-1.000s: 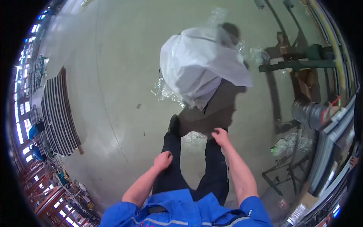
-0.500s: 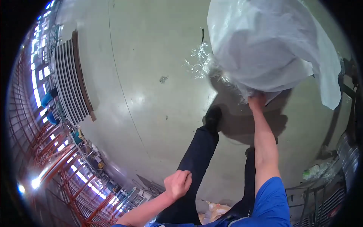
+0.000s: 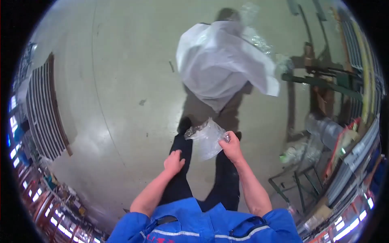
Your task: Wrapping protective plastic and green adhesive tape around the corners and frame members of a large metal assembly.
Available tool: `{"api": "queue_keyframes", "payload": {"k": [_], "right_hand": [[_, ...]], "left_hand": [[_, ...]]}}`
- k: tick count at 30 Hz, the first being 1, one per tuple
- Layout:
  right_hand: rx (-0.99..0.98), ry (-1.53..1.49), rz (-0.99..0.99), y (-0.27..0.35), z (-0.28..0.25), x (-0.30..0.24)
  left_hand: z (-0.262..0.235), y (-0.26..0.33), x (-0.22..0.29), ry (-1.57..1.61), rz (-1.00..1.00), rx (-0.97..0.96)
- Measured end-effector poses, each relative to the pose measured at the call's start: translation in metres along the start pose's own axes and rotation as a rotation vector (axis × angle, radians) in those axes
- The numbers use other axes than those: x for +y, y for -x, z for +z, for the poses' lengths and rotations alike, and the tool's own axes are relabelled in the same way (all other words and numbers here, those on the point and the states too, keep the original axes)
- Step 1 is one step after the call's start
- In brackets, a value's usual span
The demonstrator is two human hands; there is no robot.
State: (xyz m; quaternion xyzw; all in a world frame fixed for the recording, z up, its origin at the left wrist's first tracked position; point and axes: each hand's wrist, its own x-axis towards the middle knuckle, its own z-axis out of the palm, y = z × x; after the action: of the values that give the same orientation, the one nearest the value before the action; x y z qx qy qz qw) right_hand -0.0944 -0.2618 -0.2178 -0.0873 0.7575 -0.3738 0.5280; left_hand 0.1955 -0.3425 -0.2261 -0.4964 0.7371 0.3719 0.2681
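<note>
A crumpled piece of clear plastic film (image 3: 208,139) hangs from my right hand (image 3: 231,146), its edge pinched between thumb and fingers. The film spreads toward the left, in front of my legs. My left hand (image 3: 174,163) is over my left thigh, apart from the film, with loosely bent fingers and nothing in them. On the floor just ahead of my feet stands a bulky shape draped with a large white sheet (image 3: 219,56). What lies under the sheet is hidden, and its near end tapers to a point.
More clear film (image 3: 257,40) lies beside the sheet's far right side. A green metal bar frame (image 3: 324,83) stands at the right, by a clear wrapped roll (image 3: 324,129) and stacked long profiles (image 3: 356,158). At the left are stacked slats (image 3: 44,109). Small scraps dot the floor.
My right hand has come away from the white sheet's near edge and now holds clear film close to my body. The view has shifted, so the sheet appears farther off. My left hand's fingers have loosened.
</note>
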Motion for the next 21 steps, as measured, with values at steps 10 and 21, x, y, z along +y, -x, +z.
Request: {"api": "queue_keyframes", "payload": {"k": [10, 21], "right_hand": [[-0.048, -0.644, -0.002, 0.195, -0.138, -0.161], [0.017, -0.647, -0.767, 0.235, -0.274, -0.167]], "left_hand": [[-0.107, 0.038, 0.203, -0.014, 0.939, 0.002], [-0.225, 0.151, 0.361, 0.685, 0.788, -0.266]]}}
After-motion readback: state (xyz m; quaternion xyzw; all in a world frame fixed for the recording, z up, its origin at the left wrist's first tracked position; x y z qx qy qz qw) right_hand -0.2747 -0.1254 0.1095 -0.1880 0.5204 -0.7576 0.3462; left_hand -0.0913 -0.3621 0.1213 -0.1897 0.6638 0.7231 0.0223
